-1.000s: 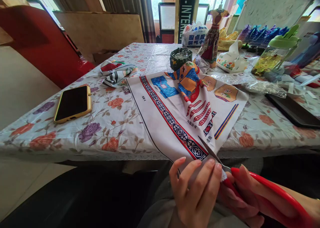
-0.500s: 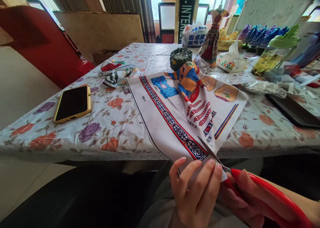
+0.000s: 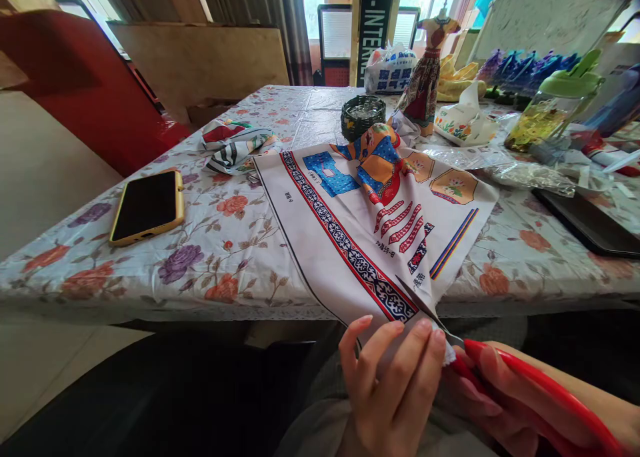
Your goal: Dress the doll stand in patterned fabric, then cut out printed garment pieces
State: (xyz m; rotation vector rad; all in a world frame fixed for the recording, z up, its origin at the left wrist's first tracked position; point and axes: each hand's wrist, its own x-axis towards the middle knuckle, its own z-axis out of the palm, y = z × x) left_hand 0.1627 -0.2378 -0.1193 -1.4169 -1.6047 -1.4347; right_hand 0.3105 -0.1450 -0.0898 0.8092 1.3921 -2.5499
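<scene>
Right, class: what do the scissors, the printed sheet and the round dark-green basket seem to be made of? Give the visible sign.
Scissors: grey metal blades, judging by the sheen, likely steel; smooth, glossy red handles, probably plastic.
Printed sheet: matte fabric, by its soft folds and drape; the fibre can't be told.
Basket: interlaced strands, perhaps plastic or painted wicker.

Daylight from the windows (image 3: 313, 0) at the back burns nearly white and leaves a sheen on the tabletop (image 3: 317, 107). Beneath it, shadow swallows detail; wide-angle stretch distorts the sides, and the upper right corner is dark.
</scene>
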